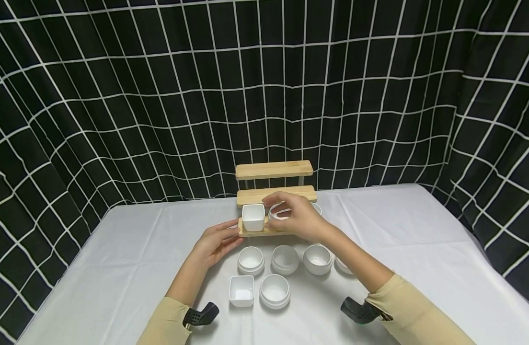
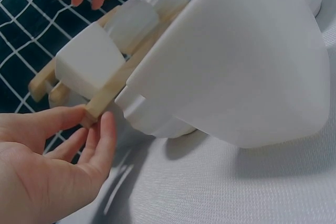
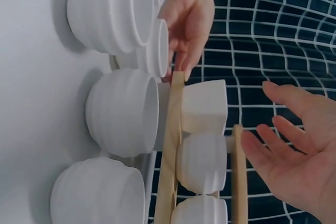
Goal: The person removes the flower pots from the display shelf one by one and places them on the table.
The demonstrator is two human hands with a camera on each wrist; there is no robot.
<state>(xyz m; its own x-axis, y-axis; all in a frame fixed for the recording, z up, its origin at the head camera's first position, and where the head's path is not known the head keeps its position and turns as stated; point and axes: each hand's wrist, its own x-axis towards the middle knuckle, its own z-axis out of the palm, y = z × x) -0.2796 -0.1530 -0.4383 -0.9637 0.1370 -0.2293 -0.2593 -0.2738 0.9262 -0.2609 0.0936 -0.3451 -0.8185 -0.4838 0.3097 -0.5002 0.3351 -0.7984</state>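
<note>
The round white pot sits in the middle of the frame, on the lowest step of the wooden shelf, just right of the square white pot. The right hand is right above it, and its fingers look spread and not holding the pot in the right wrist view. The left hand is lower left, fingers straight, touching the end of that low step. More white pots wait on the white table below, in nobody's way.
</note>
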